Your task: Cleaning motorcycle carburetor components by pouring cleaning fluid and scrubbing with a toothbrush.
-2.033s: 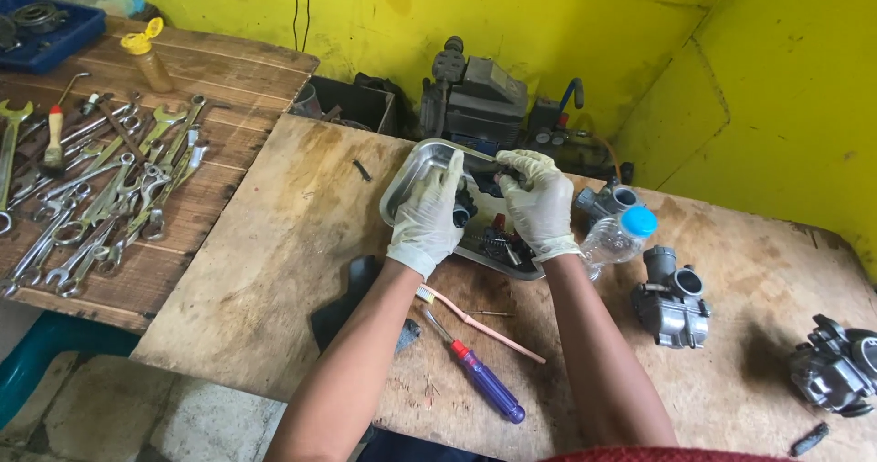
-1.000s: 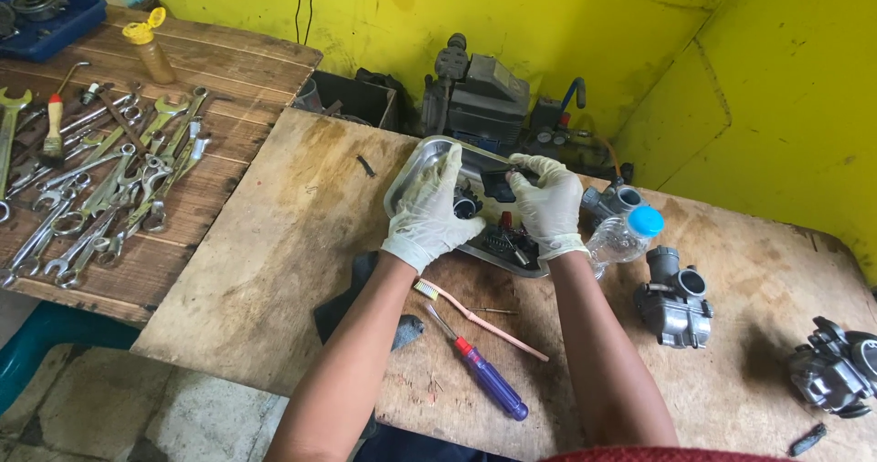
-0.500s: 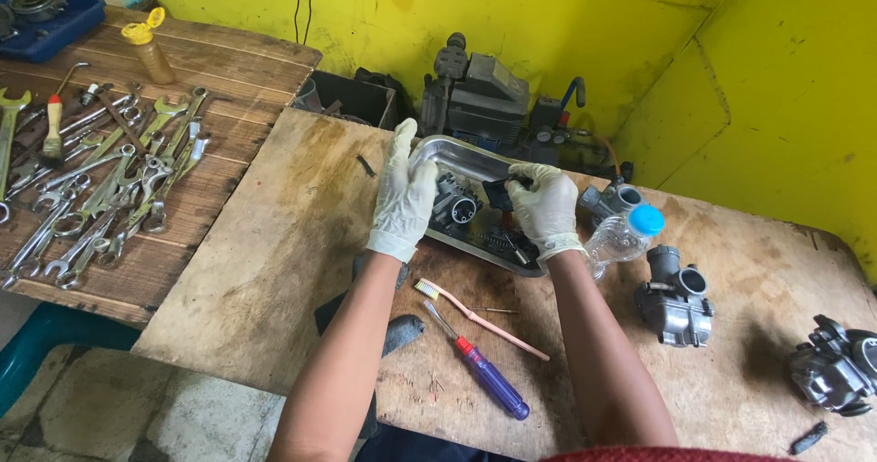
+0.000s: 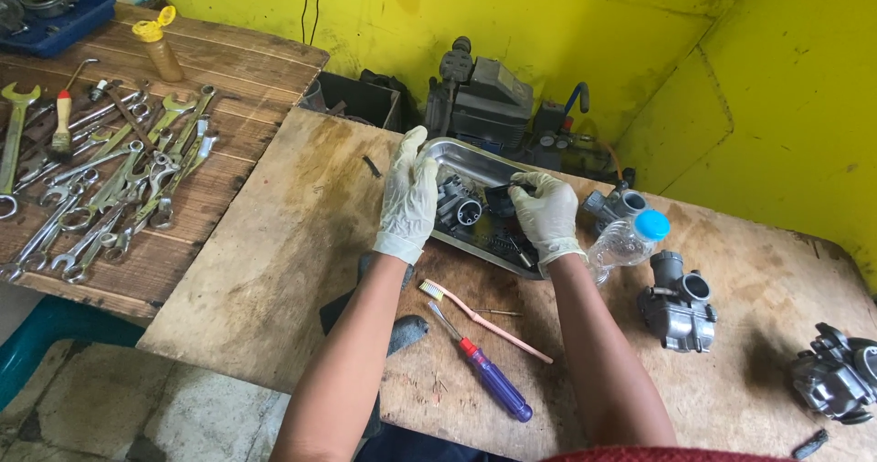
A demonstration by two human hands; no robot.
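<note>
Over the metal tray (image 4: 461,158), both gloved hands (image 4: 408,197) (image 4: 545,217) rest palm-down.

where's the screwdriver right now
In the head view the screwdriver lies on the wooden table between the person's forearms, just beside the pink toothbrush and nearer the camera than the metal tray.

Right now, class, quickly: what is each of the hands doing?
Left hand: fingers fairly straight, resting on the near-left rim of the metal tray.
Right hand: fingers curled onto a dark part in the tray.
</note>
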